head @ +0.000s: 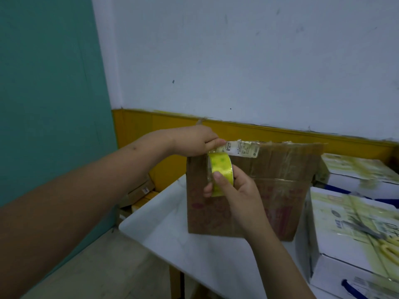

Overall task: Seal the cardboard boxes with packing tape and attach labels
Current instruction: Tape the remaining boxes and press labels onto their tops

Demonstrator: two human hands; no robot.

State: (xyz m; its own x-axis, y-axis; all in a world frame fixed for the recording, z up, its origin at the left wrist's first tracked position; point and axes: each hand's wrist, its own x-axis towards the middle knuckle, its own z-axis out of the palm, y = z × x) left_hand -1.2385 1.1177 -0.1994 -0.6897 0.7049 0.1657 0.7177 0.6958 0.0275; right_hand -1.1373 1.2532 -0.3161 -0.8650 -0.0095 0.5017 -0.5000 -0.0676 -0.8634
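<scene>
A worn brown cardboard box (269, 190) stands upright on the white table (172, 229). A white printed label (241, 148) lies along its top left edge, under old clear tape. My left hand (194, 141) grips the box's top left corner, fingers curled over the edge beside the label. My right hand (235, 190) holds a yellow-green roll of packing tape (220, 169) against the box's front face, just below that corner, thumb on the roll's outer side.
White printed cartons with blue handles (354, 240) are stacked at the right, touching the brown box; yellow-handled scissors (388, 247) lie on the near one. More boxes (140, 190) sit low behind the table's left end. A teal wall panel stands at the left.
</scene>
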